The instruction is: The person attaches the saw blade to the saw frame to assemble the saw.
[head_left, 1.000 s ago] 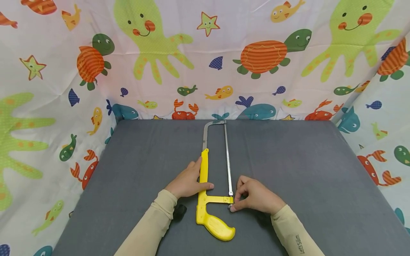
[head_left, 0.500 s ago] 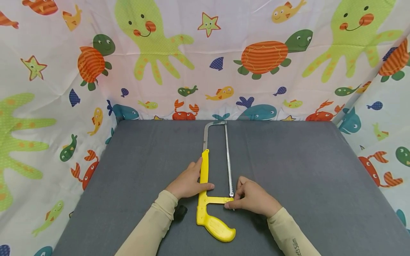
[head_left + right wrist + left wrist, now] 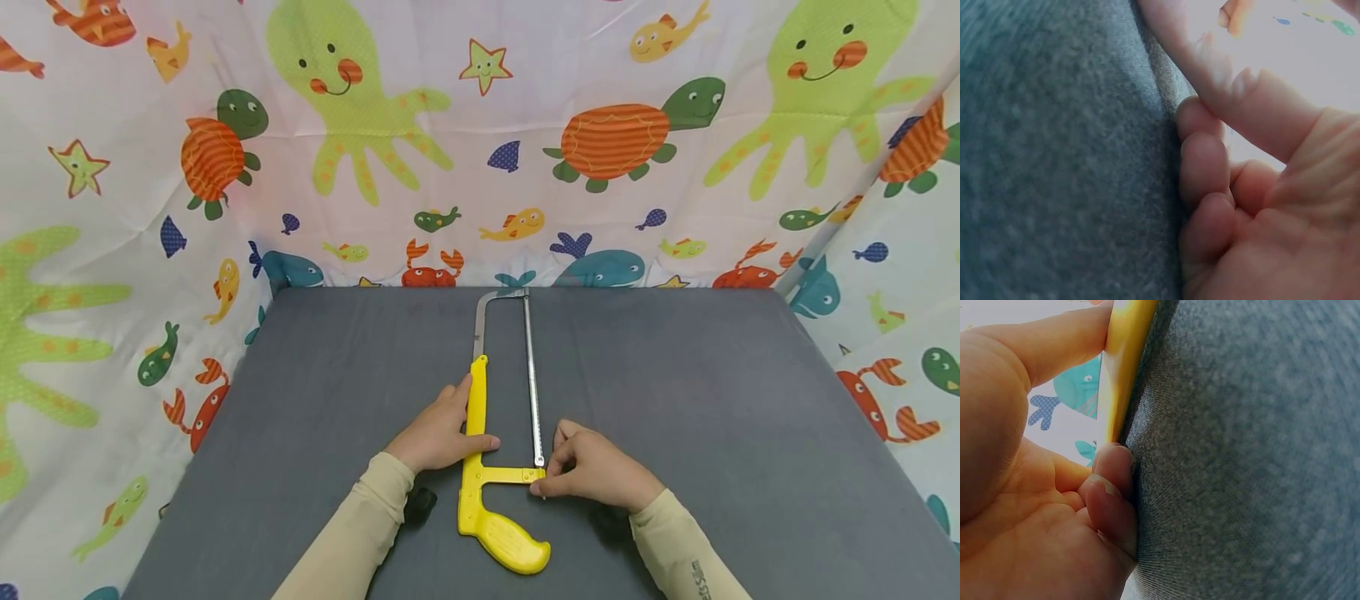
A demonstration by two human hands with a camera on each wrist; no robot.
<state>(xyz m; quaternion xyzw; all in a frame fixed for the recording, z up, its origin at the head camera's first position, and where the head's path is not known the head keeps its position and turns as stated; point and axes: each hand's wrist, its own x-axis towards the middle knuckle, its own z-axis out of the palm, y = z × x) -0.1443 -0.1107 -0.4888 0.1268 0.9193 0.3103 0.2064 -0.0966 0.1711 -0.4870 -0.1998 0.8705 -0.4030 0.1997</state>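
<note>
A hacksaw (image 3: 472,493) lies flat on the grey table, with a yellow handle and spine and a silver front bow. Its thin blade (image 3: 532,375) runs along the right side. My left hand (image 3: 432,431) holds the yellow spine, thumb laid across it and fingers on its left side; the left wrist view shows the spine between thumb and fingers. At the near end of the blade, below the yellow crosspiece, my right hand (image 3: 600,468) pinches the tensioning wing nut. Thumb and fingers hide most of that nut. In the right wrist view the right fingers curl close to the cloth.
A small black object (image 3: 419,507) lies beside the left forearm. Grey cloth covers the table (image 3: 697,392). A curtain (image 3: 420,175) printed with sea animals stands behind and at both sides.
My right thumb has moved from below the crosspiece's end up and left to its lower edge, covering the nut. My left hand and the hacksaw stay put; the head view has shifted slightly.
</note>
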